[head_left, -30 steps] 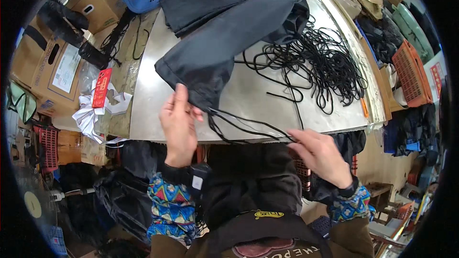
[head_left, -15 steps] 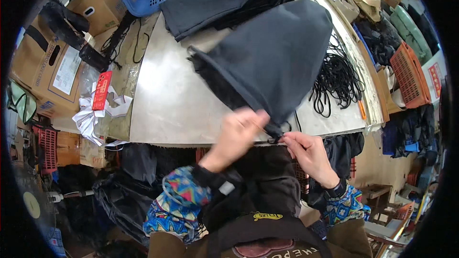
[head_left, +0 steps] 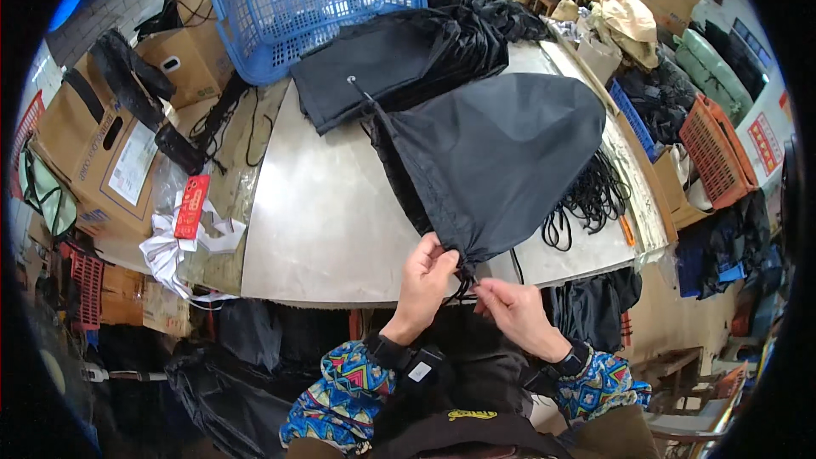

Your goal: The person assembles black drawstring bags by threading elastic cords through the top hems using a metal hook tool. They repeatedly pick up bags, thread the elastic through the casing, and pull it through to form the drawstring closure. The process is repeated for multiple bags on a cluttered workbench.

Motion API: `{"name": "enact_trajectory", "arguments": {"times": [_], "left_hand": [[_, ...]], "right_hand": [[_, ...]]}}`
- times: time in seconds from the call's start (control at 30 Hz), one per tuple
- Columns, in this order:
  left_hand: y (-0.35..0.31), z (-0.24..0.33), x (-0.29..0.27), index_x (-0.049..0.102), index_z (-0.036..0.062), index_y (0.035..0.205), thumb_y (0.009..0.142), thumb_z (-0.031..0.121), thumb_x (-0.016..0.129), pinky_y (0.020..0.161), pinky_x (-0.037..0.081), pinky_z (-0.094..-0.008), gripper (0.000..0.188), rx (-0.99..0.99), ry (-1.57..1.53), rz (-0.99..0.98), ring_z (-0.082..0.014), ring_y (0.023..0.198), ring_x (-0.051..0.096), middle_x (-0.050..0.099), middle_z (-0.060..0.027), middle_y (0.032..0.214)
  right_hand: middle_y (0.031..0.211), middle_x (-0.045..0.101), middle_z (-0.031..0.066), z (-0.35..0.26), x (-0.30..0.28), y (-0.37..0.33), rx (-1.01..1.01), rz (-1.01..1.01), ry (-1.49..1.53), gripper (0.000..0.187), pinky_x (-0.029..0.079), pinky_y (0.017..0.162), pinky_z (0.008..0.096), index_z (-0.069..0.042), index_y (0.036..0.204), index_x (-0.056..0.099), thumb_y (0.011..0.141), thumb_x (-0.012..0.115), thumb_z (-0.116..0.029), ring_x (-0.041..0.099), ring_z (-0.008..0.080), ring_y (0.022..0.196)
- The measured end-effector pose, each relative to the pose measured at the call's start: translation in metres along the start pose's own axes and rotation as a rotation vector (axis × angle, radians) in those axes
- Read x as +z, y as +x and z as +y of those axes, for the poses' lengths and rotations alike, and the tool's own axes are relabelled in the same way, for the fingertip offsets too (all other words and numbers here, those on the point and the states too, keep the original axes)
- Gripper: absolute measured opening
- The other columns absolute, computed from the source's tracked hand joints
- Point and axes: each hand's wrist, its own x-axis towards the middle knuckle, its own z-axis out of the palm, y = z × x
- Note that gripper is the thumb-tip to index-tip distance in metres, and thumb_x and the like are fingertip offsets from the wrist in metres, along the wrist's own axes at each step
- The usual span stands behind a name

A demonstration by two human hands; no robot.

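Observation:
A black fabric drawstring bag point(head_left: 501, 149) lies on the worktable, its open mouth facing left and its lower corner gathered at the table's front edge. My left hand point(head_left: 425, 282) pinches the gathered corner between thumb and fingers. Just right of it, my right hand point(head_left: 517, 313) is closed on a black cord point(head_left: 473, 282) that comes out of that corner; the cord's end is hard to make out. From the bag's far left corner sticks a thin metal rod point(head_left: 360, 90) with a ringed tip.
Black cords point(head_left: 591, 200) lie in a heap right of the bag, beside an orange tool point(head_left: 627, 231). Behind are folded black bags point(head_left: 374, 68) and a blue plastic basket point(head_left: 314, 0). Cardboard boxes point(head_left: 110, 153) and a red packet point(head_left: 192, 206) sit at left.
My left hand, blurred before, has come down onto the gathered corner and grips it. The ringed rod now shows at the bag's far corner. The whole view has shifted, showing more of the background.

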Motion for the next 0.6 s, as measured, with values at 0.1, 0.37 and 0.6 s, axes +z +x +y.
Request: {"name": "enact_trajectory", "arguments": {"times": [0.1, 0.37, 0.6], "left_hand": [[-0.009, -0.013, -0.009, 0.054, 0.0014, 0.109, 0.090, 0.003, 0.045, 0.071, 0.044, -0.0223, 0.021, 0.066, 0.208, -0.082, -0.0043, 0.080, 0.049, 0.056, 0.0007, 0.089], [-0.021, -0.008, -0.006, 0.045, 0.0021, 0.087, 0.090, 0.005, 0.054, 0.050, 0.038, -0.0348, 0.010, 0.206, 0.657, -0.125, -0.0121, 0.057, 0.054, 0.055, -0.0061, 0.065], [-0.038, -0.032, 0.000, 0.055, 0.0023, 0.098, 0.088, 0.013, 0.055, 0.052, 0.048, -0.0481, 0.014, 0.590, 1.183, -0.225, -0.0395, 0.064, 0.060, 0.061, -0.0213, 0.078]], "right_hand": [[0.068, 0.062, 0.0137, 0.003, 0.004, -0.001, -0.022, 0.041, 0.002, 0.013, 0.048, 0.057, 0.0306, 0.001, 0.096, 0.062, 0.091, 0.056, -0.009, 0.064, 0.0227, 0.062], [0.073, 0.064, 0.0159, -0.018, -0.037, 0.007, -0.383, -0.265, -0.502, 0.012, 0.049, 0.059, 0.0424, -0.002, 0.083, 0.062, 0.086, 0.059, -0.012, 0.062, 0.0370, 0.069], [0.108, 0.062, 0.0114, -0.101, -0.105, 0.031, -0.422, 0.381, 0.040, 0.035, 0.043, 0.088, 0.0310, -0.001, 0.125, 0.051, 0.092, 0.057, -0.011, 0.056, 0.0217, 0.098]]}}
